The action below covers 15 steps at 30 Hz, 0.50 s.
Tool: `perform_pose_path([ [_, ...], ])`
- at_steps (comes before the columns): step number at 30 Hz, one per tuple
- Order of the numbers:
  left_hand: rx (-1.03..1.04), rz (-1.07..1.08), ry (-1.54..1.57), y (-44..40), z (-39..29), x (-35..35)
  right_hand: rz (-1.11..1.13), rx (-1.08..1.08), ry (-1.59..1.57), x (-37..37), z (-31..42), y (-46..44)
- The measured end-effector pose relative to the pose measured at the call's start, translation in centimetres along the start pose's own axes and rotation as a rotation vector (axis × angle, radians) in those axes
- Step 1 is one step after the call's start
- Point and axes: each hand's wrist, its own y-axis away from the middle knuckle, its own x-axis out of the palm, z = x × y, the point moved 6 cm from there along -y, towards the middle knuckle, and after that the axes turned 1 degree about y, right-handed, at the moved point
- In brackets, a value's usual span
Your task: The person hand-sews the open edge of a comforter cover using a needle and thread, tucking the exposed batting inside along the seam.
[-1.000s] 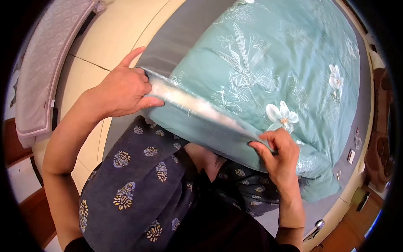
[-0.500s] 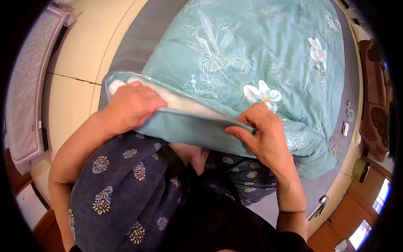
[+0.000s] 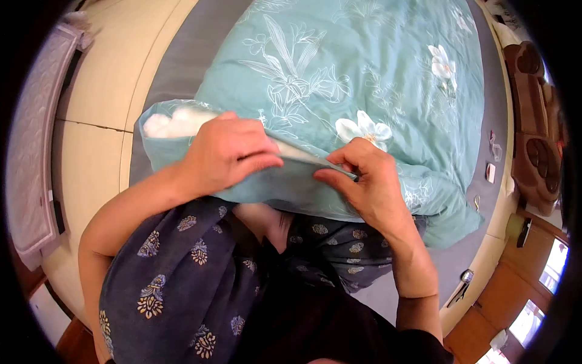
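A teal duvet cover [image 3: 327, 60] with white floral print lies before me, its open end folded across my lap. White filling [image 3: 182, 123] shows inside the opening, bulging most at the left corner. Over the near rim of the opening, my left hand [image 3: 233, 155] has its fingers bent and its thumb along the outer side; it is slightly blurred. My right hand [image 3: 370, 179] pinches the same rim farther right between thumb and fingers. The far side of the left fingers is hidden.
Under the duvet cover is a grey sheet [image 3: 176, 67]. Small items, among them a white-and-red box [image 3: 490, 173] and a metal-headed object [image 3: 465, 277], lie along the right edge. A brown sofa [image 3: 536, 151] stands at right, a pale padded piece [image 3: 42, 139] at left.
My left hand has moved right along the rim, closer to my right hand, uncovering the filling at the left corner. My right hand keeps its pinch. The view has shifted slightly.
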Motion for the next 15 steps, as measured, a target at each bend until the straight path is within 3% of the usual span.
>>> perform_pose_path([
  [3, -0.058, -0.106, 0.007, -0.9, 0.5, -1.0, -0.045, -0.041, 0.002, -0.3, 0.5, -0.1],
  [6, 0.058, -0.216, -0.035, -2.1, 0.1, -1.5, -0.05, -0.017, 0.012, -0.4, 0.6, 0.1],
  [9, -0.215, 0.033, 0.187, -2.2, 1.6, -0.6, -0.075, 0.017, 0.013, -0.5, 0.4, 0.4],
  [15, -0.248, -0.003, 0.227, -2.1, 2.0, -1.0, -0.064, 0.09, -0.035, -0.5, -0.5, 0.2],
])
